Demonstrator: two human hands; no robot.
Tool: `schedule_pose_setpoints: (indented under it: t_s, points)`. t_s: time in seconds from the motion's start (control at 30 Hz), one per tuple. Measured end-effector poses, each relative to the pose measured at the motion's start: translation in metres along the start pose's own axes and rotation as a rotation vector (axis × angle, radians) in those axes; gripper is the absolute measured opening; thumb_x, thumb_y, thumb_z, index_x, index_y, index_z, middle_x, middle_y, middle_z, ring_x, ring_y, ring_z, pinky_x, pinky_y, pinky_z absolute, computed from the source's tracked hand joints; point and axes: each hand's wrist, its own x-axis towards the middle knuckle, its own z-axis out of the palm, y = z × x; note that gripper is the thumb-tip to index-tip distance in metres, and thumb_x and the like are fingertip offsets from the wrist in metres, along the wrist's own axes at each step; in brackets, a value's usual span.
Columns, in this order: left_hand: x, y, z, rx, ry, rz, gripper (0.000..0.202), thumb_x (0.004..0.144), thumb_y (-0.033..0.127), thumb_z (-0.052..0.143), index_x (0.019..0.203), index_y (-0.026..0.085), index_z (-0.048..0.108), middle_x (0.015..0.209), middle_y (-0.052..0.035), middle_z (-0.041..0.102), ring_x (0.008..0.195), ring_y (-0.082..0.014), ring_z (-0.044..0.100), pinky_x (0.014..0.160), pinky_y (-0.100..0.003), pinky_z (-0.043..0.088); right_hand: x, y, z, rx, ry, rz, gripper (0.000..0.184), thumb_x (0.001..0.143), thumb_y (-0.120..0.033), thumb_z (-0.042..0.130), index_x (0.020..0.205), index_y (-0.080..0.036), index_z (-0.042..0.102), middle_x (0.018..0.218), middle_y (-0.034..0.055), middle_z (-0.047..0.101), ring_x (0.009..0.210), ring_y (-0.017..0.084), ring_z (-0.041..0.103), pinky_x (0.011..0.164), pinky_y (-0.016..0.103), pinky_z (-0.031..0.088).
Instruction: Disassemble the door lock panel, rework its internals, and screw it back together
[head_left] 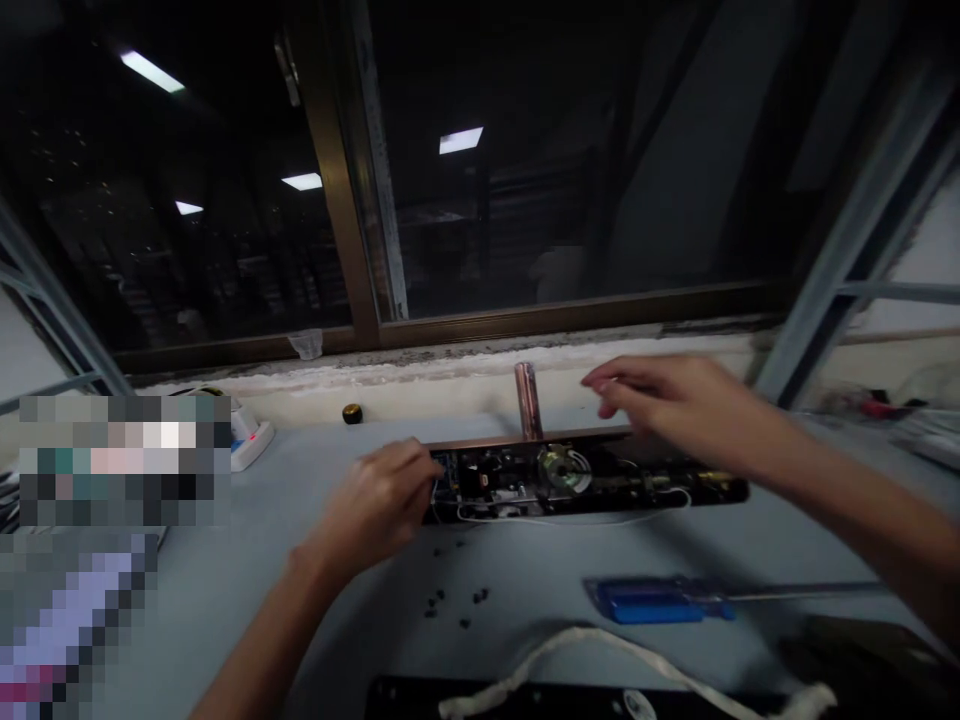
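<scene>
A long dark lock body (585,482) lies open on the grey table (247,560), its circuit parts, a round metal gear and a thin white wire showing. A copper-coloured handle (527,400) stands up from its far edge. My left hand (382,500) rests at the lock's left end with fingers curled in a pinch; what they hold is hidden. My right hand (667,400) hovers above the lock's far edge, right of the handle, fingers loosely bent and holding nothing.
Several small black screws (454,600) lie scattered near the front. A blue-handled screwdriver (660,598) lies to the right. A white cord (637,672) crosses a black panel (525,698) at the near edge. A white power strip (249,440) sits left, below a dark window.
</scene>
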Motion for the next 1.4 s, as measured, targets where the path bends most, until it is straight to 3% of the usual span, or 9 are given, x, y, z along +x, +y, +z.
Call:
schedule_pose_setpoints:
  t_s: [0.13, 0.37, 0.57, 0.83, 1.03, 1.1, 1.23, 1.4]
  points:
    - [0.002, 0.017, 0.010, 0.109, -0.308, 0.032, 0.019, 0.083, 0.014, 0.040, 0.080, 0.019, 0.059, 0.079, -0.0023, 0.061, 0.065, -0.0145, 0.056, 0.055, -0.025, 0.038, -0.001, 0.038, -0.020, 0.120, 0.116, 0.164, 0.018, 0.077, -0.021, 0.047, 0.085, -0.017, 0.063, 0.067, 0.0032, 0.065, 0.045, 0.009, 0.049, 0.046, 0.023, 0.036]
    - [0.002, 0.019, 0.022, 0.204, -0.442, -0.025, 0.017, 0.080, 0.012, 0.044, 0.079, 0.019, 0.060, 0.083, -0.0047, 0.065, 0.072, -0.0188, 0.060, 0.059, -0.028, 0.041, -0.009, 0.068, -0.015, 0.158, 0.122, 0.142, 0.019, 0.076, -0.023, 0.047, 0.086, -0.018, 0.062, 0.067, 0.0032, 0.063, 0.046, 0.010, 0.049, 0.049, 0.026, 0.037]
    - [0.005, 0.029, 0.015, 0.125, -0.411, -0.086, 0.015, 0.081, 0.025, 0.049, 0.082, 0.020, 0.064, 0.081, -0.0056, 0.065, 0.072, -0.0207, 0.060, 0.062, -0.031, 0.044, -0.011, 0.076, -0.013, 0.110, 0.184, 0.121, 0.020, 0.072, -0.026, 0.046, 0.082, -0.018, 0.062, 0.063, 0.0020, 0.062, 0.047, 0.011, 0.050, 0.052, 0.027, 0.039]
    - [0.006, 0.038, 0.024, -0.025, -0.398, -0.147, 0.020, 0.084, 0.020, 0.044, 0.085, 0.022, 0.064, 0.088, -0.0048, 0.066, 0.077, -0.0194, 0.060, 0.067, -0.030, 0.043, -0.014, 0.070, -0.015, 0.084, 0.202, 0.140, 0.025, 0.071, -0.028, 0.043, 0.082, -0.017, 0.062, 0.066, 0.0021, 0.063, 0.046, 0.012, 0.051, 0.053, 0.027, 0.040]
    - [0.013, 0.057, 0.031, -0.110, -0.375, -0.417, 0.018, 0.081, 0.024, 0.047, 0.076, 0.020, 0.064, 0.080, -0.0063, 0.067, 0.072, -0.0223, 0.061, 0.062, -0.031, 0.042, -0.009, 0.080, -0.015, 0.043, 0.214, 0.172, 0.023, 0.073, -0.027, 0.042, 0.079, -0.018, 0.062, 0.065, 0.0016, 0.064, 0.051, 0.014, 0.054, 0.059, 0.028, 0.039]
    - [0.015, 0.061, 0.033, -0.221, -0.327, -0.433, 0.019, 0.080, 0.023, 0.047, 0.076, 0.021, 0.065, 0.081, -0.0062, 0.068, 0.076, -0.0224, 0.061, 0.065, -0.031, 0.042, -0.007, 0.085, -0.015, 0.022, 0.248, 0.204, 0.022, 0.074, -0.026, 0.042, 0.080, -0.018, 0.062, 0.068, 0.0033, 0.066, 0.061, 0.016, 0.057, 0.063, 0.028, 0.038]
    - [0.015, 0.055, 0.036, -0.476, -0.246, -0.410, 0.018, 0.079, 0.022, 0.046, 0.079, 0.022, 0.064, 0.078, -0.0029, 0.068, 0.071, -0.0187, 0.061, 0.063, -0.028, 0.043, -0.002, 0.100, -0.013, 0.085, 0.358, 0.280, 0.024, 0.076, -0.025, 0.043, 0.084, -0.016, 0.062, 0.077, 0.0076, 0.067, 0.075, 0.018, 0.059, 0.070, 0.028, 0.040]
    - [0.011, 0.037, 0.043, -0.738, -0.135, -0.617, 0.017, 0.081, 0.030, 0.040, 0.090, 0.020, 0.050, 0.062, 0.0020, 0.059, 0.047, -0.0117, 0.052, 0.045, -0.022, 0.039, 0.001, 0.122, -0.006, 0.137, 0.362, 0.339, 0.025, 0.078, -0.023, 0.040, 0.090, -0.014, 0.060, 0.085, 0.0107, 0.066, 0.074, 0.018, 0.058, 0.072, 0.029, 0.040]
